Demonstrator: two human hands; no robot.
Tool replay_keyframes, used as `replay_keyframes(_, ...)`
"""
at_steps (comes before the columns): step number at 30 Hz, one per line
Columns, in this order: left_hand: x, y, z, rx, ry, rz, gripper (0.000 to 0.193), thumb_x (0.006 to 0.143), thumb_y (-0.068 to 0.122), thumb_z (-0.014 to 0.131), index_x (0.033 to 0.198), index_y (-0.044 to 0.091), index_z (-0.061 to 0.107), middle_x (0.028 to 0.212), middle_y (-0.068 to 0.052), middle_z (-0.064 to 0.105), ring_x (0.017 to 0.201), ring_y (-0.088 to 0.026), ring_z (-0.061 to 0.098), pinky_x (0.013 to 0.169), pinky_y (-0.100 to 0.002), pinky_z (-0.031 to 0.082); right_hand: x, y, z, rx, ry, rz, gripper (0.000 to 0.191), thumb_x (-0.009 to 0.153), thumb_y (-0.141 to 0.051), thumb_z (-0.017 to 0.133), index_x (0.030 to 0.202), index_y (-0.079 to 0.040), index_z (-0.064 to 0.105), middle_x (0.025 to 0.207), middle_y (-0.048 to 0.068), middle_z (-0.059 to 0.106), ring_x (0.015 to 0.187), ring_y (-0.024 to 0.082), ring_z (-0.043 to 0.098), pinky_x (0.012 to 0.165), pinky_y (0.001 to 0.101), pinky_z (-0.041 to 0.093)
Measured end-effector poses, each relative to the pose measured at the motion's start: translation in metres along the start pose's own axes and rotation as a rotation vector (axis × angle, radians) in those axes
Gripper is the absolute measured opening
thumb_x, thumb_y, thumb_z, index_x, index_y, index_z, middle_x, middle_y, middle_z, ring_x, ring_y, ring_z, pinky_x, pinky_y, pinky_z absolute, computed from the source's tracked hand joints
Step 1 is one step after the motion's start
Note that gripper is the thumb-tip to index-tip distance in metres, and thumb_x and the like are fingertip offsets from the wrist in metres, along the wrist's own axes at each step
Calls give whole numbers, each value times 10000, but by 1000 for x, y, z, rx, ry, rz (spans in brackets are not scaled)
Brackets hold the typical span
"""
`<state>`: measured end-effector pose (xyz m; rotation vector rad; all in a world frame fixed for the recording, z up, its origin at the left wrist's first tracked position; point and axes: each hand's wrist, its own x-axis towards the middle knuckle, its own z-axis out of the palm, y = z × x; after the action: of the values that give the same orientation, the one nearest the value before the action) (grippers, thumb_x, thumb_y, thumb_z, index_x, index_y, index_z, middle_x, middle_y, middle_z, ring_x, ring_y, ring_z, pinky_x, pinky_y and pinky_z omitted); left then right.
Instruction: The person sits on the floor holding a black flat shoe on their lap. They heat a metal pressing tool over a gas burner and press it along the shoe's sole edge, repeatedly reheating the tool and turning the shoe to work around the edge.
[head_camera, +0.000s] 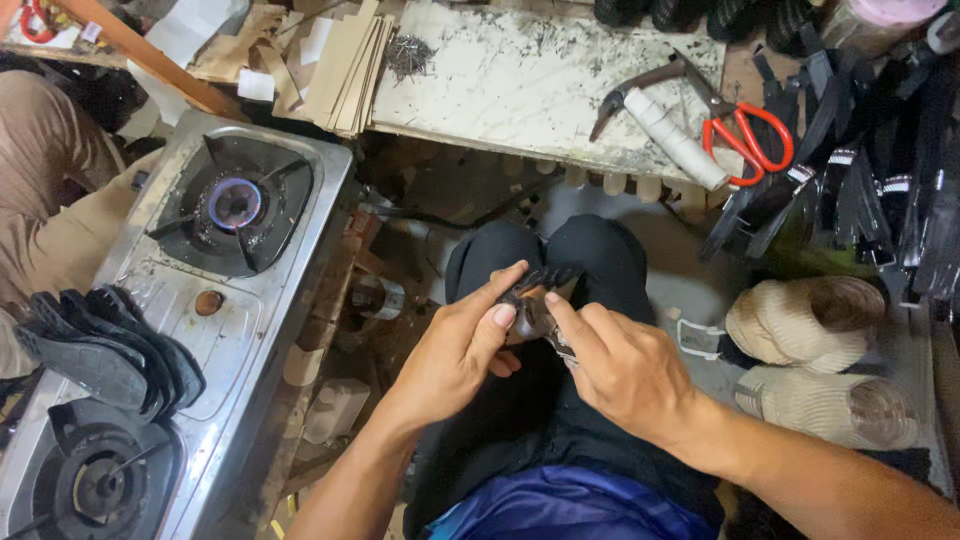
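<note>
Two-burner steel stove (250, 330), cluttered white workbench (530, 85).

Beside the stove (290, 250) with two burners, one lit, lay four black soles (100, 345). Right of it were one scissors (745, 135) and two beige rolls (815, 360).

The gas stove (205, 330) is brushed metal, dull and stained, with matt black rubbery soles (105, 350) lying on it. The bench (520, 85) top looks like worn, scratched stone or painted board, pale and rough. The scissors (745, 130) have glossy red plastic handles, and the sandal piece (535, 300) between both hands looks dark, leathery and slightly shiny
</note>
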<state>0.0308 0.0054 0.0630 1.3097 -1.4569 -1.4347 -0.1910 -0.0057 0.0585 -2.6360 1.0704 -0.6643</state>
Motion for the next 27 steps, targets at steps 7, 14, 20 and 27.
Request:
replay_keyframes(7,-13,-10,25,479,221,465,455,1070,189,567,1473,-13,512,1331,-254,671,1146,-448,706,954,-459,586,-3,6,-34,699,-476,585,264,921,-132,612,1168,-90,698,885,80,721,804,286,715,687,402,588)
replay_keyframes(14,-12,-1,46,555,44,255,549,954,215,590,1429,-32,472,1464,-253,560,1110,-462,639,913,-488,537,10,12,-93,81,-631,78,639,748,-68,662,1377,-54,554,1002,143,633,812,377,681,650,497,528)
replay_keyframes(20,-9,-1,16,473,16,398,547,994,208,608,1465,-39,481,1402,-290,601,1217,-459,636,1003,-468,535,12,13,-63,-98,-504,11,682,767,-147,735,1424,-89,563,969,130,607,658,344,671,581,472,537)
replay_keyframes(27,-7,7,-2,180,-36,34,557,1002,250,473,1526,63,439,935,-174,707,706,-242,704,683,-357,593,-14,14,17,23,24,-30,660,735,-58,735,1371,2,566,855,123,567,692,317,662,600,419,540)
